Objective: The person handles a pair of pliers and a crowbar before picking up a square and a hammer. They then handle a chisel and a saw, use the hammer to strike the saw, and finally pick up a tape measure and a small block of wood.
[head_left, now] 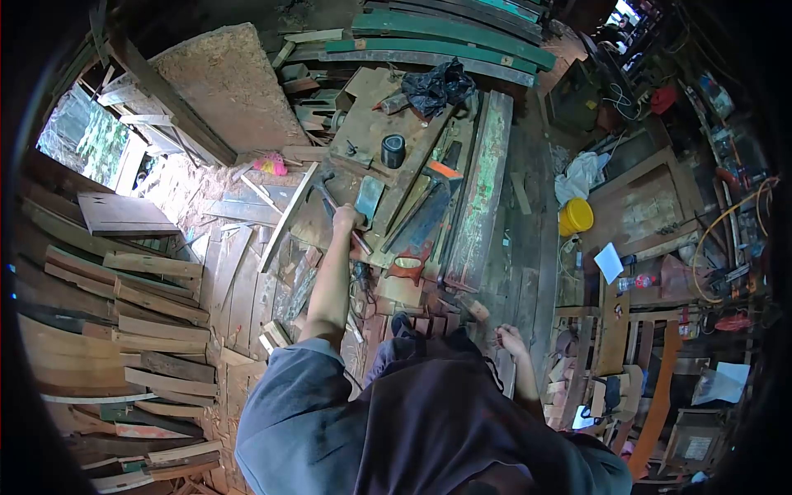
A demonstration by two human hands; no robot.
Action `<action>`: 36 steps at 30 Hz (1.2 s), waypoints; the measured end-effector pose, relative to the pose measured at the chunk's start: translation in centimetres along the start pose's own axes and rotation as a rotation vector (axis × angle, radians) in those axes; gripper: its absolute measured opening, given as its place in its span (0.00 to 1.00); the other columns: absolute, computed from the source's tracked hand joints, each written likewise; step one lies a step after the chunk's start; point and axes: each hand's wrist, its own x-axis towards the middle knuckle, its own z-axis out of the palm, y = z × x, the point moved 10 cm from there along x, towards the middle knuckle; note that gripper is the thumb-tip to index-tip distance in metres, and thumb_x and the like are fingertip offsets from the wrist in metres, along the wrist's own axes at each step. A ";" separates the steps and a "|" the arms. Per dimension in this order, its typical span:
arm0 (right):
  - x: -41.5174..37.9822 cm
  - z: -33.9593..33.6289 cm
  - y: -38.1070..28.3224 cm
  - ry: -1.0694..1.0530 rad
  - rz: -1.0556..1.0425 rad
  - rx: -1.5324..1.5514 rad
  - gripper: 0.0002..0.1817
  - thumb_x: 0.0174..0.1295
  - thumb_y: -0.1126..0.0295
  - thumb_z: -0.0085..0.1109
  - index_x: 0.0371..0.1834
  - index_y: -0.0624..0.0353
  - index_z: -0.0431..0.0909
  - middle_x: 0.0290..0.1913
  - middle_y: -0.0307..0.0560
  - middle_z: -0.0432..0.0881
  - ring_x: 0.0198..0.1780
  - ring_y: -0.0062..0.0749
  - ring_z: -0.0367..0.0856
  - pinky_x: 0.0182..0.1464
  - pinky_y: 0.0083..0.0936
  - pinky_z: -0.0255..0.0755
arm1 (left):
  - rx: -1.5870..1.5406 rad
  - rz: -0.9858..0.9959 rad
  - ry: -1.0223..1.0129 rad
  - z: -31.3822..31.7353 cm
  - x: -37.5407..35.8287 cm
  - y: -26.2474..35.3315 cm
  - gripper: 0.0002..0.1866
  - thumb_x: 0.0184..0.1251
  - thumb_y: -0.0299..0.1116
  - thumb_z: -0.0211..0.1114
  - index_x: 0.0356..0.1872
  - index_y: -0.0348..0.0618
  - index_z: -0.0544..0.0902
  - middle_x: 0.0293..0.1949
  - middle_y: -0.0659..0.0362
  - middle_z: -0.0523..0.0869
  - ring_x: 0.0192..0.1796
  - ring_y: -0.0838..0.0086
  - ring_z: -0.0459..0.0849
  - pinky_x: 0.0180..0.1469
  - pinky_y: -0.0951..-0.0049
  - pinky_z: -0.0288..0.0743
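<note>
My left hand [348, 218] is closed around the handle of a hammer [328, 195], whose head points away from me over the cluttered workbench [342, 157]. Just right of that hand lies a small grey-blue rectangular block [369, 198]. A handsaw with a red handle [410, 264] rests on the bench, its blade pointing away. Low on the right, my right hand [512, 340] hangs beside my body with its fingers curled together. Whatever those fingers hold, if anything, is too small to make out. A wood block [477, 310] is close to it.
A dark jar [393, 151] and a black plastic bag [437, 87] sit on the bench. A long worn beam [483, 190] runs along its right side. Stacked boards [161, 338] fill the left. To the right stands a yellow bucket [576, 216].
</note>
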 end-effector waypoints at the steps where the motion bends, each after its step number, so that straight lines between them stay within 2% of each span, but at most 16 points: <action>1: 0.0 -0.1 0.4 0.004 -0.008 0.002 0.08 0.66 0.68 0.44 0.37 0.58 0.73 0.26 0.41 0.77 0.25 0.26 0.78 0.27 0.22 0.70 | -0.009 -0.006 0.007 0.1 -0.8 -0.3 0.21 0.47 0.36 0.67 0.43 0.36 0.82 0.46 0.41 0.82 0.51 0.56 0.82 0.50 0.64 0.78; 7: -0.8 -1.0 1.8 0.032 -0.015 0.023 0.08 0.67 0.68 0.43 0.38 0.58 0.73 0.28 0.42 0.78 0.26 0.26 0.79 0.28 0.23 0.71 | -0.074 0.060 0.115 0.3 -0.8 -1.9 0.27 0.41 0.43 0.75 0.40 0.35 0.82 0.41 0.39 0.83 0.45 0.55 0.84 0.45 0.63 0.79; 10: -1.2 -1.5 2.7 0.048 0.000 0.023 0.09 0.68 0.68 0.42 0.39 0.58 0.72 0.28 0.43 0.79 0.26 0.27 0.79 0.29 0.23 0.71 | -0.006 0.269 0.140 0.5 -1.7 -0.7 0.28 0.42 0.43 0.75 0.42 0.34 0.80 0.41 0.39 0.83 0.44 0.53 0.84 0.45 0.63 0.79; 11: -1.4 -1.4 3.1 0.050 0.015 0.022 0.09 0.68 0.68 0.41 0.39 0.59 0.72 0.28 0.43 0.79 0.26 0.28 0.79 0.29 0.23 0.71 | 0.021 0.266 0.131 1.1 -1.1 -1.0 0.31 0.42 0.45 0.75 0.47 0.36 0.78 0.49 0.43 0.80 0.52 0.52 0.80 0.51 0.58 0.76; 14: -0.7 -1.5 4.9 0.019 0.011 0.030 0.10 0.69 0.67 0.41 0.40 0.60 0.71 0.29 0.44 0.79 0.27 0.29 0.79 0.29 0.24 0.72 | 0.210 0.336 0.244 -0.8 -4.1 0.2 0.33 0.44 0.42 0.74 0.54 0.41 0.74 0.58 0.50 0.74 0.63 0.49 0.69 0.57 0.53 0.71; 15: -0.6 -1.5 5.0 0.021 0.007 0.026 0.10 0.69 0.67 0.41 0.40 0.60 0.71 0.29 0.45 0.79 0.27 0.29 0.79 0.29 0.24 0.72 | 0.220 0.313 0.147 0.1 -3.5 -0.5 0.39 0.45 0.46 0.73 0.61 0.49 0.68 0.62 0.56 0.69 0.68 0.47 0.59 0.63 0.48 0.62; 18: -0.5 -1.4 5.7 0.017 0.008 0.027 0.11 0.69 0.67 0.41 0.40 0.61 0.71 0.29 0.45 0.79 0.27 0.30 0.80 0.30 0.24 0.72 | 0.258 0.312 0.193 0.8 -4.1 -1.5 0.47 0.42 0.51 0.74 0.65 0.49 0.62 0.64 0.55 0.67 0.67 0.42 0.59 0.64 0.45 0.60; 19: -0.4 -1.4 5.8 0.015 0.009 0.041 0.11 0.69 0.67 0.41 0.40 0.61 0.71 0.30 0.45 0.79 0.27 0.30 0.80 0.30 0.24 0.72 | 0.266 0.306 0.169 1.1 -4.4 -1.4 0.54 0.39 0.56 0.75 0.68 0.49 0.56 0.67 0.54 0.63 0.68 0.38 0.56 0.66 0.43 0.55; 22: -0.3 -1.0 5.3 0.019 0.008 0.044 0.10 0.68 0.67 0.41 0.41 0.61 0.71 0.30 0.46 0.79 0.27 0.30 0.80 0.30 0.24 0.72 | 0.194 0.226 0.158 1.2 -4.7 -1.6 0.58 0.37 0.57 0.75 0.70 0.49 0.52 0.68 0.54 0.61 0.69 0.38 0.53 0.68 0.43 0.52; 23: -0.6 -1.0 5.1 0.023 0.011 0.037 0.10 0.68 0.67 0.41 0.41 0.61 0.71 0.30 0.46 0.79 0.27 0.30 0.80 0.30 0.24 0.73 | 0.189 0.204 0.128 1.4 -4.6 -1.5 0.59 0.39 0.54 0.75 0.71 0.50 0.48 0.69 0.54 0.57 0.70 0.38 0.52 0.69 0.43 0.49; 27: 0.0 -1.3 5.2 0.030 -0.014 0.030 0.10 0.68 0.67 0.42 0.40 0.59 0.72 0.30 0.45 0.79 0.27 0.29 0.80 0.28 0.24 0.73 | 0.144 0.134 0.168 1.1 -5.5 -2.1 0.54 0.40 0.42 0.74 0.70 0.52 0.49 0.69 0.55 0.56 0.69 0.37 0.52 0.68 0.43 0.50; 30: -0.6 -1.3 4.5 0.040 0.009 0.012 0.09 0.67 0.67 0.43 0.39 0.59 0.72 0.30 0.45 0.79 0.27 0.29 0.80 0.28 0.24 0.73 | 0.065 0.225 0.300 0.2 -6.5 -3.0 0.54 0.39 0.40 0.74 0.69 0.53 0.50 0.67 0.53 0.58 0.68 0.36 0.54 0.68 0.44 0.52; 31: -0.2 -1.5 4.6 0.044 0.001 -0.003 0.09 0.67 0.67 0.43 0.39 0.59 0.72 0.29 0.44 0.79 0.27 0.29 0.80 0.28 0.24 0.73 | 0.033 0.244 0.305 -0.4 -6.9 -3.2 0.55 0.38 0.41 0.75 0.69 0.51 0.49 0.66 0.48 0.58 0.66 0.36 0.55 0.67 0.46 0.53; 34: -0.2 -0.7 4.9 0.034 0.010 -0.027 0.09 0.67 0.67 0.43 0.39 0.58 0.73 0.29 0.44 0.79 0.27 0.29 0.80 0.28 0.23 0.73 | -0.008 -0.009 0.390 -2.0 -9.4 -5.1 0.57 0.38 0.43 0.76 0.69 0.47 0.49 0.65 0.42 0.57 0.66 0.37 0.55 0.67 0.47 0.54; 35: -0.3 -0.4 4.7 0.019 0.022 -0.028 0.09 0.67 0.67 0.43 0.39 0.58 0.73 0.29 0.43 0.79 0.27 0.29 0.80 0.28 0.23 0.73 | 0.000 -0.067 0.349 -1.1 -9.1 -6.1 0.58 0.38 0.46 0.76 0.69 0.39 0.49 0.64 0.38 0.56 0.67 0.38 0.53 0.67 0.47 0.53; 36: -0.5 0.1 4.1 0.004 0.031 -0.030 0.09 0.67 0.67 0.43 0.38 0.58 0.73 0.29 0.43 0.79 0.27 0.29 0.80 0.28 0.24 0.73 | 0.050 -0.075 0.323 -0.3 -8.7 -6.6 0.59 0.38 0.49 0.76 0.69 0.38 0.49 0.65 0.38 0.56 0.67 0.37 0.53 0.68 0.48 0.53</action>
